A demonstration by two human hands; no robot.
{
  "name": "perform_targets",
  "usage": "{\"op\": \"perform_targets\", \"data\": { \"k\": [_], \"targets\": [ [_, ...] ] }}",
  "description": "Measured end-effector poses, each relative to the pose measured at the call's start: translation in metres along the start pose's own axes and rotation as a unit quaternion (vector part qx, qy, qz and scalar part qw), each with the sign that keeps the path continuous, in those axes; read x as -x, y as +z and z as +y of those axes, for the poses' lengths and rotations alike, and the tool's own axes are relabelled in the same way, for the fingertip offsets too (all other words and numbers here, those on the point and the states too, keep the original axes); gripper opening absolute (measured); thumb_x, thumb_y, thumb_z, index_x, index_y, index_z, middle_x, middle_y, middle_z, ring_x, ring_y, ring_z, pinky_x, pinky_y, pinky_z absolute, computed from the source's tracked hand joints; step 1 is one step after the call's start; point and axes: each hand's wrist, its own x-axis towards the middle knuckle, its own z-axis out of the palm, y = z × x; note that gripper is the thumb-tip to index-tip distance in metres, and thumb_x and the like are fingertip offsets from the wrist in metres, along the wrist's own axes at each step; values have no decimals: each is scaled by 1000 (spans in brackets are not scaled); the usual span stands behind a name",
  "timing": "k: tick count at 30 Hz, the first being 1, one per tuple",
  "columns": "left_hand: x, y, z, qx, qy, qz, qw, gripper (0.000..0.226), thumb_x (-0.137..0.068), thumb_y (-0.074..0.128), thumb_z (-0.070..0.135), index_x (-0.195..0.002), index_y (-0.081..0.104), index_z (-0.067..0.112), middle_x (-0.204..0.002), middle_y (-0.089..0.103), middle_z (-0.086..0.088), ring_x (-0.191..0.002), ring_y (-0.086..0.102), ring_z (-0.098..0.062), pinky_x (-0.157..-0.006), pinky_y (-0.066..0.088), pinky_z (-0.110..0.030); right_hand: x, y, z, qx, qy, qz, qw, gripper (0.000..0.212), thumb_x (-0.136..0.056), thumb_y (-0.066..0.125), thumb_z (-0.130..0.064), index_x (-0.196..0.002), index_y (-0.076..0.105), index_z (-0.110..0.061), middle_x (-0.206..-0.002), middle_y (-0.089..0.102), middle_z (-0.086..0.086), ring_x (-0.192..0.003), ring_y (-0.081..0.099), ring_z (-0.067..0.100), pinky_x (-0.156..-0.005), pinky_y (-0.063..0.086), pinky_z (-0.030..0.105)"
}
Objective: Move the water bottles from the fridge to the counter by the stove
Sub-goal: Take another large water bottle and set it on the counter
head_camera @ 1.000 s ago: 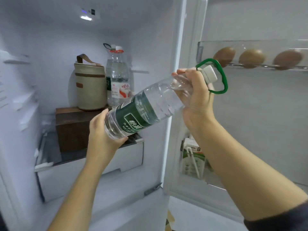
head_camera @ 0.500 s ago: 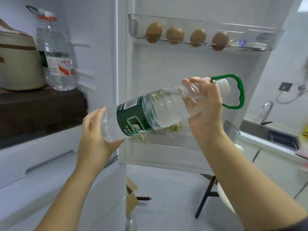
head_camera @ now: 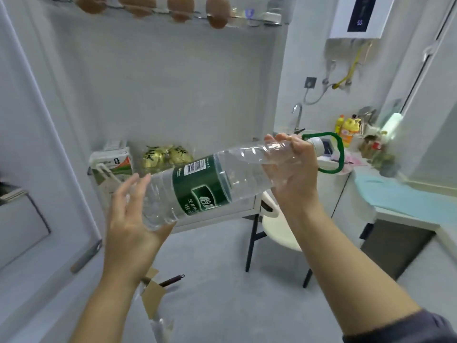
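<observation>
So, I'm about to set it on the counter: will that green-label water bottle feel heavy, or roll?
Probably heavy: the right hand grips the water bottle at its neck while the left hand props its base. Its thin clear wall may dent under a squeeze. Being round, it would likely roll if laid sideways; stand it upright.

The right hand (head_camera: 294, 169) is gripping the water bottle (head_camera: 202, 186) near its neck, with the fingers curling over the top and the forearm reaching up from the lower right. The left hand (head_camera: 128, 219) is cupping the bottle's base from below, with its fingers spread and nearly straight.
</observation>
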Motion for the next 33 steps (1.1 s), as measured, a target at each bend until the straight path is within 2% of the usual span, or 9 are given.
{"op": "perform_targets", "data": {
  "k": [3, 8, 13, 17, 23, 25, 28, 31, 33],
  "targets": [
    [2, 22, 13, 20, 4, -26, 999, 95, -68, 87, 16, -147, 37, 27, -151, 29, 4, -135, 36, -25, -105, 35, -43, 8, -22, -18, 12, -25, 41, 999, 6, -75, 55, -19, -78, 59, -15, -76, 69, -4, -81, 68, 15, -73, 56, 29],
    [14, 68, 55, 49, 41, -75, 995, 95, -65, 88, 12, -146, 39, 23, -150, 30, 0, -132, 38, -26, -102, 38, -42, 31, -76, -64, 43, -53, 114, 991, 11, -77, 56, -20, -84, 64, -15, -86, 68, -2, -87, 67, 14, -86, 52, 34],
    [40, 124, 117, 88, 78, -136, 984, 95, -66, 87, 17, -146, 37, 25, -149, 30, 1, -131, 41, -30, -101, 43, -56, 65, -135, -133, 53, -92, 181, 978, 14, -82, 50, -13, -82, 64, -13, -79, 70, -1, -84, 67, 18, -80, 55, 32],
    [69, 171, 173, 131, 112, -167, 971, 93, -65, 88, 14, -144, 40, 22, -146, 33, -2, -128, 44, -30, -96, 44, -60, 101, -180, -191, 86, -113, 265, 954, 19, -87, 48, -13, -78, 64, -17, -74, 70, -5, -74, 69, 12, -78, 52, 31],
    [106, 233, 245, 183, 151, -222, 946, 95, -63, 88, 10, -144, 40, 21, -145, 36, -6, -129, 43, -29, -100, 43, -56, 148, -239, -266, 69, -172, 317, 930, 7, -75, 57, -16, -79, 63, -16, -78, 70, -3, -86, 69, 17, -81, 56, 31],
    [114, 252, 267, 198, 167, -238, 936, 96, -62, 89, 11, -144, 40, 23, -144, 36, -5, -127, 43, -25, -101, 44, -52, 161, -256, -287, 86, -184, 337, 919, 7, -78, 56, -17, -78, 64, -15, -78, 70, -2, -86, 69, 17, -84, 56, 32],
    [122, 283, 298, 222, 189, -262, 920, 98, -59, 90, 8, -143, 41, 21, -142, 38, -6, -122, 42, -20, -101, 42, -50, 176, -277, -315, 92, -208, 374, 899, 26, -87, 52, -13, -68, 68, -19, -77, 70, -2, -83, 68, 18, -89, 54, 37],
    [130, 319, 327, 244, 205, -291, 902, 97, -60, 90, 9, -143, 41, 19, -142, 39, -9, -124, 42, -23, -101, 42, -53, 187, -299, -341, 102, -234, 403, 879, 22, -90, 51, -11, -73, 63, -18, -74, 70, -4, -79, 70, 16, -75, 58, 32],
    [133, 346, 347, 261, 219, -314, 886, 97, -60, 90, 11, -144, 41, 19, -142, 39, -9, -125, 44, -27, -100, 43, -56, 192, -315, -357, 108, -255, 418, 865, 25, -89, 51, -11, -70, 65, -19, -75, 69, -3, -80, 70, 16, -75, 57, 33]
  ]
}}
